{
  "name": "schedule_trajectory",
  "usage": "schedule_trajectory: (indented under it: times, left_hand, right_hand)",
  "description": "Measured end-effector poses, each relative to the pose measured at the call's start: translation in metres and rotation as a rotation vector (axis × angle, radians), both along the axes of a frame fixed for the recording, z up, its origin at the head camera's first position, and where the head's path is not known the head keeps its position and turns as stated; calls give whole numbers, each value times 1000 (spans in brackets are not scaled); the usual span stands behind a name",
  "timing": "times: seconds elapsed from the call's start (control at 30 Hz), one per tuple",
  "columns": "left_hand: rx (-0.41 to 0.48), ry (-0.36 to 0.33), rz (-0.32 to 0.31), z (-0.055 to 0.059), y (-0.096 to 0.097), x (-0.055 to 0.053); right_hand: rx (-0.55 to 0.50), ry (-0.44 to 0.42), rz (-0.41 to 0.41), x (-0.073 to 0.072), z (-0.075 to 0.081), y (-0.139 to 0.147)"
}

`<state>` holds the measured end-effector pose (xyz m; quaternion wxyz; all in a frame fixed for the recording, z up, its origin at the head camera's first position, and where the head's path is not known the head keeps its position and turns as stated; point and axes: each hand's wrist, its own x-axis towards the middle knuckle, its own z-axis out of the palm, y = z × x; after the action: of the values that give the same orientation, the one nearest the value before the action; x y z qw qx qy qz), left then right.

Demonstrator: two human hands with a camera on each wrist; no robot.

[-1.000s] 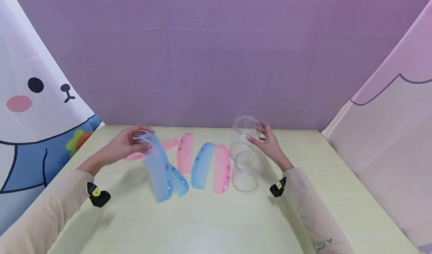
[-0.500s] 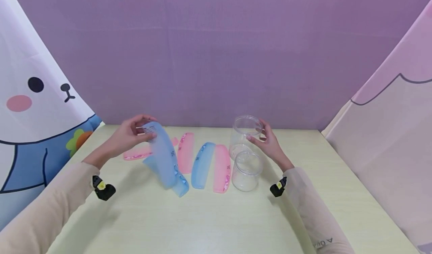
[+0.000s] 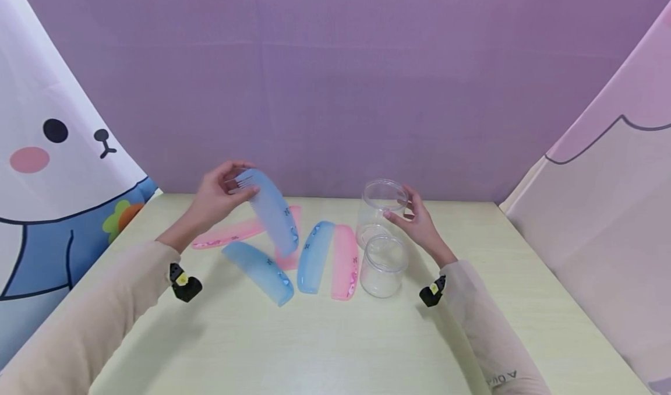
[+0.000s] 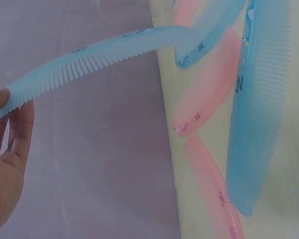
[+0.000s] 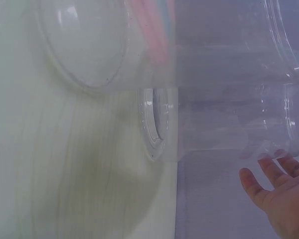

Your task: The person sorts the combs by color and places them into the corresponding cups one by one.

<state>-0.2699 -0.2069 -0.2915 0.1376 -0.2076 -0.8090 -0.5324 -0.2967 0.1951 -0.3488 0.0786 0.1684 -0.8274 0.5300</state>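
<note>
My left hand (image 3: 216, 192) pinches one end of a blue comb (image 3: 274, 213) between thumb and fingers. The comb slants down to the right in the air, its teeth facing left; in the left wrist view the raised comb (image 4: 97, 54) shows its full length. My right hand (image 3: 420, 226) holds the right side of the rear clear plastic jar (image 3: 371, 211), thumb in front and fingers behind near the rim. A second clear jar (image 3: 382, 277) stands just in front of it. The right wrist view shows fingertips (image 5: 265, 160) at the jar's upper part.
On the table lie a blue comb (image 3: 258, 271), another blue comb (image 3: 314, 260) and a pink comb (image 3: 344, 264) near the jars. A pink comb (image 3: 228, 234) lies at the left, and one more pink comb (image 3: 286, 262) is partly hidden. A purple cloth (image 3: 335, 92) hangs behind.
My left hand has lifted the blue comb up, back and to the right, off the blue comb beneath it, which is now fully uncovered. The right hand and both jars have stayed still.
</note>
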Motion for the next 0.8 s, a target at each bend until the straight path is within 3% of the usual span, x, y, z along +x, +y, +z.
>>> schedule_trajectory:
  times: [0.2, 0.37, 0.47, 0.6, 0.8]
  left_hand:
    - [52, 56, -2, 7, 14, -7]
    - [49, 116, 2, 28, 28, 0]
    - [55, 135, 7, 33, 33, -5]
    - [89, 163, -3, 30, 35, -20]
    - [124, 177, -5, 36, 50, -25]
  right_hand:
    - [-6, 1, 5, -3, -4, 2]
    - [3, 14, -6, -17, -19, 9]
    - [3, 17, -2, -12, -14, 7]
    - [-5, 10, 11, 1, 0, 2]
    - [-12, 2, 5, 0, -1, 3]
